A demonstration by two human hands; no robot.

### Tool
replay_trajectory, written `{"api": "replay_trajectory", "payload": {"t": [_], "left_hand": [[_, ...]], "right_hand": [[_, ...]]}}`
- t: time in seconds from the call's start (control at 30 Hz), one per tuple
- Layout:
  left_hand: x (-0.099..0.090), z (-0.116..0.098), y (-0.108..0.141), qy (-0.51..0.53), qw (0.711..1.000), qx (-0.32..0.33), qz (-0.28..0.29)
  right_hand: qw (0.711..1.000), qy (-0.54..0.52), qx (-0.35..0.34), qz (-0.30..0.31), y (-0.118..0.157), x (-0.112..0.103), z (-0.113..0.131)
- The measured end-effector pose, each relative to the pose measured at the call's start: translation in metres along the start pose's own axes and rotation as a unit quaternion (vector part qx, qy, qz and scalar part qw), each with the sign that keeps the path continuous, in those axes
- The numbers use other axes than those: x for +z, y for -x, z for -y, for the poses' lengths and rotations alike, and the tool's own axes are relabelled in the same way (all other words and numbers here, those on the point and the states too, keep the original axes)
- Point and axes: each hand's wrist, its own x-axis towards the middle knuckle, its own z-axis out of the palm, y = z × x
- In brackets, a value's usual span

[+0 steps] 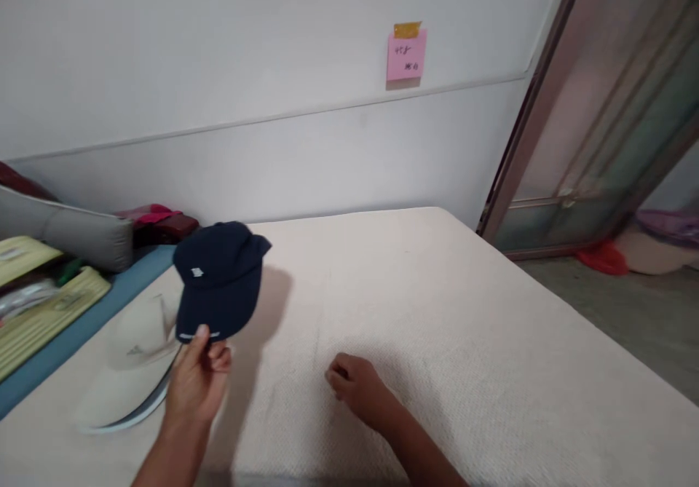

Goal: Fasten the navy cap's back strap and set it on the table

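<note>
Pinched by its brim in my left hand (199, 378) is a dark navy cap (221, 279), raised above the pale cloth-covered surface (437, 312). The cap has a small light emblem on its front and a white mark along the brim edge. Behind and left of that hand lies a cream wide-brimmed hat (128, 363) with a dark band under its brim, partly covered by the hand and the cap. My right hand (354, 385) is curled closed over the middle of the cloth, apart from both hats, and nothing shows in its fingers.
A grey cushion (65, 225) and yellow packages (60, 312) sit at the left by a blue edge. Red cloth (153, 214) lies behind them. A pink note (405, 56) is taped to the white wall. A framed glass door (590, 123) stands at the right.
</note>
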Motion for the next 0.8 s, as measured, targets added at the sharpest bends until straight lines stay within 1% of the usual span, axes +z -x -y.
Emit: {"api": "replay_trajectory", "payload": {"t": [0.03,0.07,0.13,0.17,0.23,0.3,0.37,0.4,0.43,0.5,0.57,0.6,0.63,0.7,0.73,0.8], "left_hand": [[0.012,0.016,0.011,0.019,0.999,-0.007,0.025],[0.022,0.032,0.022,0.033,0.998,-0.02,0.044],[0.038,0.066,0.042,0.041,0.996,-0.053,0.063],[0.043,0.082,0.051,0.038,0.994,-0.073,0.067],[0.045,0.113,0.067,0.021,0.991,-0.114,0.065],[0.041,0.139,0.078,-0.014,0.984,-0.167,0.069],[0.034,0.157,0.086,-0.064,0.969,-0.217,0.093],[0.031,0.162,0.089,-0.093,0.958,-0.244,0.116],[0.028,0.165,0.092,-0.119,0.944,-0.272,0.146],[0.027,0.164,0.094,-0.143,0.908,-0.328,0.22],[0.03,0.155,0.094,-0.114,0.872,-0.38,0.287],[0.032,0.15,0.092,-0.086,0.86,-0.401,0.304],[0.035,0.144,0.088,-0.058,0.852,-0.42,0.306],[0.039,0.135,0.078,-0.014,0.85,-0.439,0.292],[0.039,0.132,0.072,-0.003,0.853,-0.439,0.283],[0.037,0.129,0.058,-0.002,0.869,-0.422,0.26]], "right_hand": [[0.997,-0.081,0.004,0.008,-0.001,-0.003,0.0],[0.987,-0.162,0.007,0.01,-0.002,-0.006,0.0],[0.953,-0.303,0.012,-0.015,-0.002,-0.016,0.0],[0.934,-0.356,0.014,-0.033,-0.001,-0.021,0.0],[0.896,-0.44,0.009,-0.061,0.001,-0.034,-0.001],[0.859,-0.508,-0.005,-0.071,0.003,-0.048,-0.003],[0.821,-0.564,-0.007,-0.085,0.006,-0.063,-0.007],[0.805,-0.584,0.002,-0.099,0.007,-0.071,-0.011],[0.794,-0.597,0.019,-0.112,0.009,-0.079,-0.015],[0.782,-0.607,0.049,-0.136,0.015,-0.093,-0.023],[0.78,-0.605,0.053,-0.148,0.022,-0.103,-0.029],[0.781,-0.604,0.046,-0.151,0.027,-0.105,-0.031],[0.783,-0.602,0.038,-0.152,0.031,-0.107,-0.032],[0.789,-0.597,0.03,-0.139,0.039,-0.106,-0.031],[0.795,-0.593,0.032,-0.122,0.042,-0.104,-0.03],[0.812,-0.578,0.038,-0.068,0.047,-0.099,-0.028]]}}
